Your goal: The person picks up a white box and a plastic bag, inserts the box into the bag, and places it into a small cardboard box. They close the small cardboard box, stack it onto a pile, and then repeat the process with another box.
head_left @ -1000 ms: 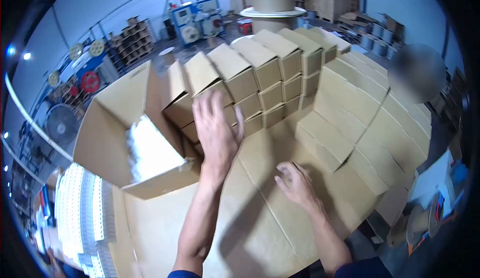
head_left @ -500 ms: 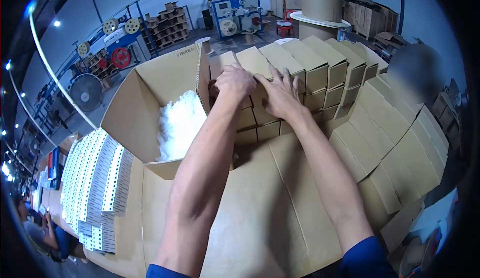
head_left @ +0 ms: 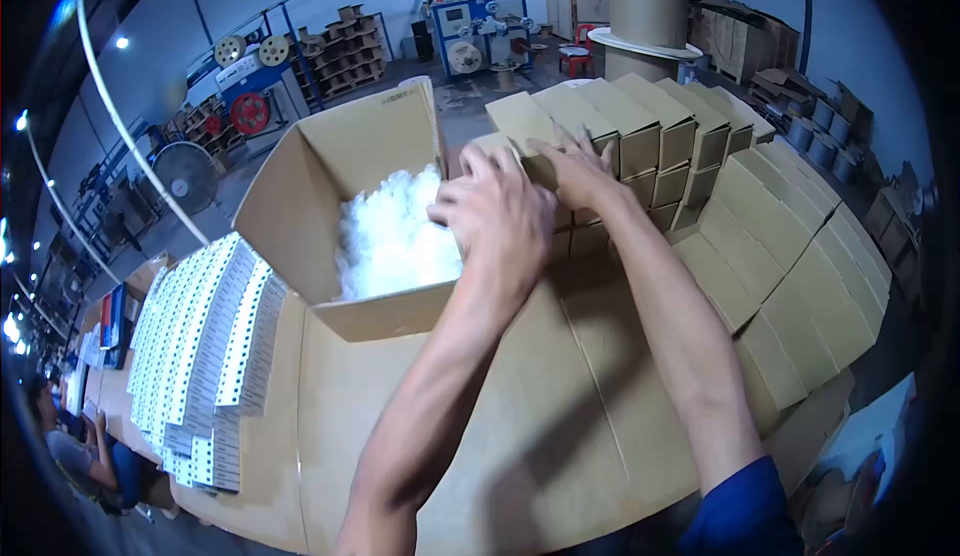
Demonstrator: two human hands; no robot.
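Observation:
My left hand (head_left: 495, 206) has its fingers curled over a small cardboard box (head_left: 495, 142) at the left end of a row of such boxes. My right hand (head_left: 583, 173) is at the other side of that box, thumb towards my left hand and fingers reaching over the neighbouring boxes. Much of the held box is hidden by my hands. Close on the left stands a large open carton (head_left: 285, 191) with fluffy white packing material (head_left: 395, 241) inside. Beyond my right hand runs the stacked row of small cardboard boxes (head_left: 640, 106).
More flat-sided cardboard boxes (head_left: 790, 266) stand stacked on the right. White printed boxes (head_left: 195, 336) are piled at the left of the cardboard-covered table (head_left: 450, 446). Another person (head_left: 85, 446) sits at the far left. Machines and a large cardboard spool (head_left: 648, 1) are behind.
Both hands have shifted, the left one right and down, away from the row's back. The box between them has left its place at the row's left end. The view has moved slightly.

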